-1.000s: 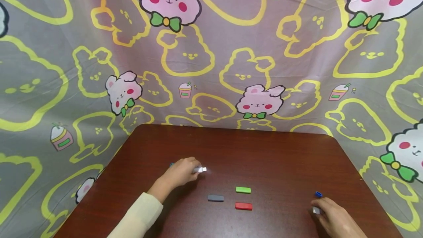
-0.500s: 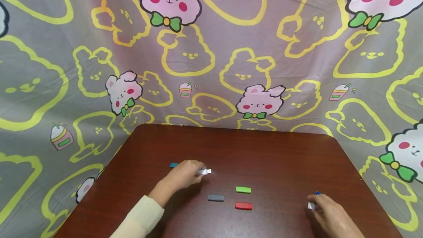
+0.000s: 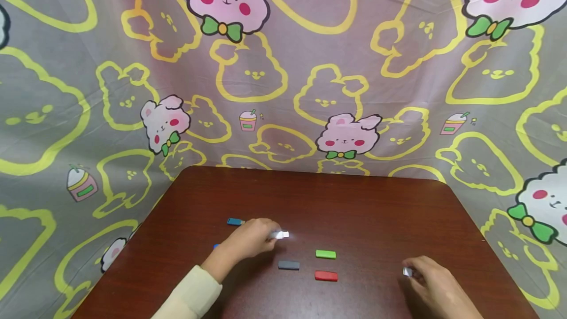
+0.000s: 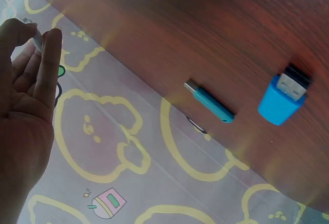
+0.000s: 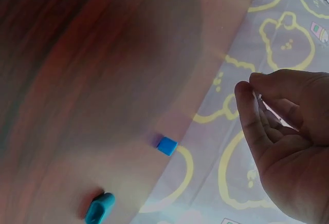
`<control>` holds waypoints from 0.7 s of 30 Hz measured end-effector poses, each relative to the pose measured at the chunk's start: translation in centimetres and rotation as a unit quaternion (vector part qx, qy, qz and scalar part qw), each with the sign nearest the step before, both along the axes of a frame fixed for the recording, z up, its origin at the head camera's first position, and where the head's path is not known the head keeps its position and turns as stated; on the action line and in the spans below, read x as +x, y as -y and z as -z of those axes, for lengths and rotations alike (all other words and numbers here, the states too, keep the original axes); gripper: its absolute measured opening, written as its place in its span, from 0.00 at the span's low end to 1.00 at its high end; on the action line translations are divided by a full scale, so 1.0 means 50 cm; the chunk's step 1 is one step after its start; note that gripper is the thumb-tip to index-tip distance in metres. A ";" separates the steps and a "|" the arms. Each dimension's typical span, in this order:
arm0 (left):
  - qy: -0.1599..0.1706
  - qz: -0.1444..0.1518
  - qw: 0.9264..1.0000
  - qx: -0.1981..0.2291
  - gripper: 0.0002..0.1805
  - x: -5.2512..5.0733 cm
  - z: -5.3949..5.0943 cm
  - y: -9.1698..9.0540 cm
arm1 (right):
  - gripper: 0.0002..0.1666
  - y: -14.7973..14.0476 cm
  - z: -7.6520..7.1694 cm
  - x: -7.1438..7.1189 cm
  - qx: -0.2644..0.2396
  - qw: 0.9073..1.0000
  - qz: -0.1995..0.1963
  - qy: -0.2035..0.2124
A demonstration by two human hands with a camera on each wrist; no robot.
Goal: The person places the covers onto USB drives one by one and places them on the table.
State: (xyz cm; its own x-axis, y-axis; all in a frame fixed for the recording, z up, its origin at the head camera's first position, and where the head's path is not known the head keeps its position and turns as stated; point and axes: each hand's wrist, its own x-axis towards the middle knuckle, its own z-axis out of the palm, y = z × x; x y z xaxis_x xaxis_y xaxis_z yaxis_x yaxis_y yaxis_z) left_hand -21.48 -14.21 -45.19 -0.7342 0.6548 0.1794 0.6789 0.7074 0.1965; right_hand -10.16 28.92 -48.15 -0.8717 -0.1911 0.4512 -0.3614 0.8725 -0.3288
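Observation:
My left hand [image 3: 254,238] pinches a slim white USB stick [image 3: 280,235] between thumb and fingers, its bright squared end pointing right. In the left wrist view, a teal USB stick [image 4: 213,104] and a blue USB stick [image 4: 282,98] with bare metal plugs lie on the table near that hand. On the right, my right hand [image 3: 436,279] pinches a small white piece [image 3: 407,271], mostly covered by the fingers; its kind is unclear. Below that hand in the right wrist view lie a blue cap [image 5: 167,146] and a teal cap [image 5: 100,207].
Between the hands, a green piece [image 3: 325,254], a grey piece [image 3: 289,265] and a red piece [image 3: 326,275] lie flat on the brown table [image 3: 354,210]. A patterned cloth [image 3: 283,63] hangs around the table's back and sides.
My left hand has shifted right and slightly nearer with the USB stick, uncovering the teal and blue sticks behind it. The right hand has moved left and slightly away with its white piece.

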 end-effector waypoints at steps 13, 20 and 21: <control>-0.026 0.046 0.999 0.007 0.07 0.018 -0.008 -0.024 | 0.19 0.025 -0.009 -0.006 -0.010 1.000 -0.021 -0.009; -0.020 0.051 0.998 0.010 0.09 0.023 -0.011 -0.033 | 0.23 0.029 -0.002 -0.019 -0.022 0.995 -0.066 -0.075; -0.018 0.052 0.998 0.011 0.09 0.024 -0.012 -0.034 | 0.24 0.030 -0.001 -0.021 -0.022 0.994 -0.072 -0.081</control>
